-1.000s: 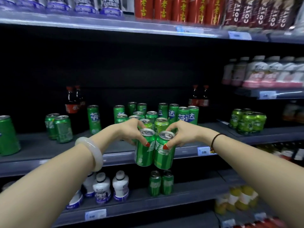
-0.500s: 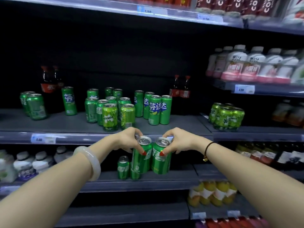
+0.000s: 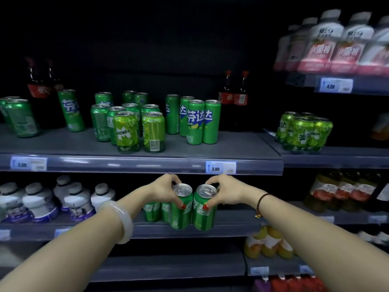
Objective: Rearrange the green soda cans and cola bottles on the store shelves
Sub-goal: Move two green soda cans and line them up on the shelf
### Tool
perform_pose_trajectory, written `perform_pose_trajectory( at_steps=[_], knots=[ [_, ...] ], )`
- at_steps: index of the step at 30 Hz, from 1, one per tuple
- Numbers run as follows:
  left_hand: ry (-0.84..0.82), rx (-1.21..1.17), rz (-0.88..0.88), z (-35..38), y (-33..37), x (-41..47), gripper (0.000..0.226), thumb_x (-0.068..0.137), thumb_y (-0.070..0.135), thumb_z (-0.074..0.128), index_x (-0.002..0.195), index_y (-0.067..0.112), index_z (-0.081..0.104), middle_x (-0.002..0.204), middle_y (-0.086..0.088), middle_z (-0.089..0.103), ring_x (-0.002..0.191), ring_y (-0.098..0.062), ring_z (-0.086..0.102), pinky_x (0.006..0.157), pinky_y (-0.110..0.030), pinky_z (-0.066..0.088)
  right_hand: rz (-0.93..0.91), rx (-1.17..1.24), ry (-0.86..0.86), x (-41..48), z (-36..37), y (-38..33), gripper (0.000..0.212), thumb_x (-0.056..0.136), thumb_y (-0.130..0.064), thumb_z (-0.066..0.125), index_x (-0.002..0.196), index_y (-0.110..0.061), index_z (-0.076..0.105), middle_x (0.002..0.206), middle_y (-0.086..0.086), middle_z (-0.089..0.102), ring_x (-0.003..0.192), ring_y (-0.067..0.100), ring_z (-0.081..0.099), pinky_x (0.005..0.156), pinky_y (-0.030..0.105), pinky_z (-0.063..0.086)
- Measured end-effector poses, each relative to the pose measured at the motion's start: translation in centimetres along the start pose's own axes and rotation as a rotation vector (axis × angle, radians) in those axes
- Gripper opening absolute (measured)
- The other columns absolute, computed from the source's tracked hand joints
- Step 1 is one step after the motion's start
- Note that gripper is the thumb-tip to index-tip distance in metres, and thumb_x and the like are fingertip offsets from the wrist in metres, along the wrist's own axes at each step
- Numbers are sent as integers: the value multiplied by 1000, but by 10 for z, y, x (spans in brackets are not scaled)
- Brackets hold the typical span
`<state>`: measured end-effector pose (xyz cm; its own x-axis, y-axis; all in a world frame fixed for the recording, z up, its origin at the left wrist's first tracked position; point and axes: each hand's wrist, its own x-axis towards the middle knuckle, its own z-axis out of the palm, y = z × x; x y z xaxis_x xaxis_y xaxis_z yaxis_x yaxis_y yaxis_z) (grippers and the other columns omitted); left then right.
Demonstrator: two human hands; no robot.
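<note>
My left hand (image 3: 163, 189) grips a green soda can (image 3: 181, 209) by its top, and my right hand (image 3: 226, 191) grips a second green can (image 3: 203, 211) beside it. Both cans are upright at the front edge of the lower shelf (image 3: 231, 225). Two more green cans (image 3: 152, 212) stand just behind them on the left. On the middle shelf (image 3: 136, 163) stand several green cans (image 3: 126, 132), some short, some tall (image 3: 195, 122). Cola bottles stand at its back left (image 3: 37, 89) and back right (image 3: 233, 95).
White bottles (image 3: 42, 204) fill the lower shelf's left side. A wrapped pack of green cans (image 3: 303, 131) sits on the right-hand shelf. Pink-labelled white bottles (image 3: 336, 43) stand upper right, dark bottles (image 3: 341, 192) lower right, yellow bottles (image 3: 267, 243) below them.
Both hands have carried the two cans down from in front of the middle shelf to the front edge of the lower shelf. The view has dropped with them.
</note>
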<state>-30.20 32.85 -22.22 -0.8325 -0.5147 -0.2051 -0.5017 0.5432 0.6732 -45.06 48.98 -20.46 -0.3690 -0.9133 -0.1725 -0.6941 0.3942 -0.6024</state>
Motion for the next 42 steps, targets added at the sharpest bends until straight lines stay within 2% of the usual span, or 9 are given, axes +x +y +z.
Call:
perform_pose_trajectory(
  at_steps=[6, 10, 13, 16, 21, 27, 31, 37, 42],
  knots=[
    [68, 17, -27, 23, -53, 9, 58, 59, 13, 89, 107, 11, 57, 97, -3, 56, 85, -17, 54, 61, -19, 44, -51, -20, -1, 32, 48, 16, 57, 66, -27, 85, 116, -14, 63, 94, -4, 63, 84, 13, 58, 71, 25, 46],
    [124, 5, -54, 26, -86, 10, 58, 54, 15, 91, 103, 12, 60, 100, -9, 62, 85, -19, 58, 69, -30, 49, -64, -24, -11, 56, 75, 21, 66, 63, -31, 85, 121, -12, 61, 113, 0, 65, 96, 16, 59, 77, 24, 44],
    [153, -7, -80, 23, -105, 10, 61, 56, 14, 90, 108, 9, 59, 95, -5, 58, 84, -17, 55, 64, -23, 46, -78, -43, -12, 74, 90, 21, 72, 62, -33, 86, 125, -10, 59, 122, 5, 63, 103, 19, 59, 80, 24, 44],
    [191, -22, -107, 18, -122, 14, 63, 55, 14, 91, 109, 10, 57, 95, -8, 59, 82, -17, 54, 61, -22, 43, -94, -66, -16, 88, 100, 20, 73, 63, -32, 86, 127, -10, 57, 123, 5, 62, 100, 16, 57, 81, 24, 44],
    [274, -33, -124, 12, -144, 24, 61, 50, 14, 92, 102, 13, 59, 101, -13, 65, 85, -21, 59, 71, -33, 50, -127, -108, 2, 106, 108, 18, 72, 65, -31, 85, 128, -10, 56, 125, 4, 61, 111, 20, 58, 84, 24, 45],
    [311, -61, -132, 10, -157, 38, 63, 46, 17, 93, 101, 13, 62, 99, -12, 68, 96, -29, 65, 83, -43, 55, -153, -135, 8, 123, 109, 22, 71, 65, -33, 85, 127, -12, 58, 122, 3, 63, 106, 18, 59, 83, 24, 45],
    [327, -59, -127, 9, -158, 45, 63, 47, 16, 93, 101, 12, 62, 101, -14, 68, 96, -29, 65, 82, -41, 54, -160, -142, 8, 128, 109, 24, 71, 65, -32, 85, 128, -12, 58, 123, 3, 63, 108, 19, 59, 85, 23, 45],
    [346, -32, -109, 7, -156, 58, 77, 49, 19, 93, 117, 4, 60, 110, -10, 64, 103, -25, 62, 87, -35, 53, -158, -97, 38, 136, 109, 24, 69, 65, -31, 86, 125, -11, 60, 123, 3, 64, 110, 16, 59, 91, 24, 46],
    [368, -26, -96, 11, -154, 67, 72, 52, 17, 92, 115, 4, 61, 110, -8, 65, 102, -23, 61, 86, -31, 51, -175, -86, 46, 144, 114, 20, 72, 66, -30, 85, 129, -9, 58, 129, 3, 60, 118, 18, 56, 97, 25, 45]
  ],
)
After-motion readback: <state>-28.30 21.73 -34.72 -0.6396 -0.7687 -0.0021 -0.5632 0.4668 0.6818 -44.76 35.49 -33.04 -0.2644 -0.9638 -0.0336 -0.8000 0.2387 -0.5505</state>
